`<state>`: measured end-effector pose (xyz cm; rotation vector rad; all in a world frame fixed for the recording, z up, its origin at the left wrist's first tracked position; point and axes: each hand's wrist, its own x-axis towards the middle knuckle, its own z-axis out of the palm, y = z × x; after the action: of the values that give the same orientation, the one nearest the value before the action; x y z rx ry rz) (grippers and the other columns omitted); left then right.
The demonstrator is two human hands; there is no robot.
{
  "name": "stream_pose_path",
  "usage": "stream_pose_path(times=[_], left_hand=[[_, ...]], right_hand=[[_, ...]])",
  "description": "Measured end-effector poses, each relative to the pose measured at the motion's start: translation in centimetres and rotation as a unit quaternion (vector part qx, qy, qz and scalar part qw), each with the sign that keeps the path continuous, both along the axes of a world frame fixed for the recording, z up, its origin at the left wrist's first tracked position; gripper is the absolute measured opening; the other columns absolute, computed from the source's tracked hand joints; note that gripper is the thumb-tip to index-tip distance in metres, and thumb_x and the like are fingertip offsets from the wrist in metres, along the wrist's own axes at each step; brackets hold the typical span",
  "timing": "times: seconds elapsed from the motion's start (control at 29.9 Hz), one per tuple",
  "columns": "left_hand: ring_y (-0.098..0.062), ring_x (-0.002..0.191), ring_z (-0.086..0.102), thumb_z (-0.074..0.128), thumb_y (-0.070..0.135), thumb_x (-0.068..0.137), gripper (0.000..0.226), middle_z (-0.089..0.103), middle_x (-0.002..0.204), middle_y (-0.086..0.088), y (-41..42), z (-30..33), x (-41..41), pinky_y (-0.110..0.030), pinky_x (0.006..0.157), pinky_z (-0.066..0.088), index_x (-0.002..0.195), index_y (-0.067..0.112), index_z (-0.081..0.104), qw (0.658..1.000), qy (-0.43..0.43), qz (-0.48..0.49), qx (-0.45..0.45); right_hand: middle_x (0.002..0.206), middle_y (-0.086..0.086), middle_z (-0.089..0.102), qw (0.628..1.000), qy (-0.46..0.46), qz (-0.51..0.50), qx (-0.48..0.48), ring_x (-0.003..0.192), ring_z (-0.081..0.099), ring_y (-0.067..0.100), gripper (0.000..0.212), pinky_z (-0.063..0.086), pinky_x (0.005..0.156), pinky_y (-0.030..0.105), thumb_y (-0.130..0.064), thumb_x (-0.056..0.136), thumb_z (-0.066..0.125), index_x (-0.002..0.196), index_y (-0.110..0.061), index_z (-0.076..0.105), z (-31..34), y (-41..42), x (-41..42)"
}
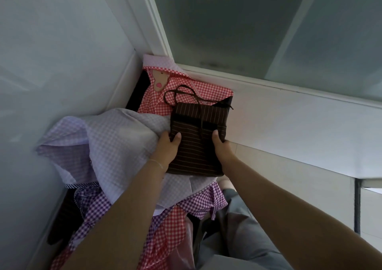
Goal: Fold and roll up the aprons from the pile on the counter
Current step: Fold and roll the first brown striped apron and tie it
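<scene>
Two hands (194,147) grip folded brown apron (196,137) btwn them.

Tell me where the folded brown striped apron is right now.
In the head view, the brown striped apron sits centre frame, held between the left hand and right hand, on top of the pale lilac checked apron and just in front of the red gingham apron.

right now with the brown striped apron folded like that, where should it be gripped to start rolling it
Grip the brown striped apron by its two side edges near the bottom, coming from the near end, as the left hand and right hand do. It lies as a flat folded rectangle with its strap loose at the far end, so rolling away tucks the strap in.
</scene>
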<state>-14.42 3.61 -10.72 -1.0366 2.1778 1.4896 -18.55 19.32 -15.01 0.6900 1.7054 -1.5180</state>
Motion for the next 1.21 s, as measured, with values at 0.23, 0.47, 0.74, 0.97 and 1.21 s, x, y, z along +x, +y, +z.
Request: stream_pose_path(times=[0.23, 0.47, 0.74, 0.97, 1.21], left_hand=[[-0.014, 0.109, 0.058, 0.045, 0.031, 0.100, 0.030, 0.061, 0.122, 0.006, -1.1, 2.6, 1.2, -0.027, 0.080, 0.049, 0.128, 0.037, 0.051, 0.950, 0.086, 0.080, 0.290], [-0.020, 0.118, 0.057, 0.043, 0.022, 0.101, 0.040, 0.059, 0.132, -0.003, -1.9, 2.8, 2.9, -0.033, 0.088, 0.052, 0.141, 0.027, 0.044, 0.922, 0.128, 0.094, 0.353], [-0.018, 0.120, 0.052, 0.028, 0.045, 0.101, 0.045, 0.054, 0.131, -0.002, -0.3, 5.2, 3.3, -0.033, 0.104, 0.040, 0.136, 0.022, 0.045, 0.959, 0.139, 0.066, 0.239], [-0.022, 0.111, 0.061, 0.042, 0.037, 0.099, 0.036, 0.063, 0.125, -0.011, -3.3, 6.3, 4.2, -0.036, 0.097, 0.048, 0.118, 0.013, 0.061, 0.874, 0.227, 0.219, 0.369], [-0.021, 0.097, 0.063, 0.057, 0.039, 0.090, 0.047, 0.064, 0.111, -0.009, -6.7, 6.5, 3.4, -0.048, 0.091, 0.051, 0.120, 0.003, 0.056, 0.926, 0.263, 0.217, 0.165]], right_hand=[[0.105, 0.012, 0.071, 0.969, -0.099, -0.018, -0.225, 0.095, 0.068, 0.028, 0.056, 0.056, 0.071, 0.036, -0.057, 0.082, 0.061, 0.124, -0.020, 0.056, 4.2, 2.3, -1.1], [0.088, 0.013, 0.073, 0.949, -0.065, -0.037, -0.307, 0.077, 0.070, 0.023, 0.022, 0.057, 0.075, 0.033, -0.021, 0.092, 0.053, 0.102, -0.005, 0.064, 8.8, 2.1, -0.5], [0.092, 0.005, 0.062, 0.921, 0.319, 0.216, -0.061, 0.084, 0.063, 0.021, 0.044, 0.054, 0.069, 0.022, -0.002, 0.086, 0.055, 0.124, -0.022, 0.050, 14.9, -2.8, -0.4], [0.123, 0.012, 0.058, 0.788, 0.414, 0.426, 0.162, 0.095, 0.063, 0.026, 0.072, 0.052, 0.071, 0.033, -0.014, 0.089, 0.049, 0.153, -0.025, 0.016, 8.9, -7.0, 4.6], [0.133, 0.015, 0.035, 0.779, 0.418, 0.402, 0.237, 0.076, 0.056, 0.026, 0.083, 0.043, 0.051, 0.031, -0.009, 0.092, 0.048, 0.153, -0.027, -0.005, 7.5, -7.7, 7.1]])
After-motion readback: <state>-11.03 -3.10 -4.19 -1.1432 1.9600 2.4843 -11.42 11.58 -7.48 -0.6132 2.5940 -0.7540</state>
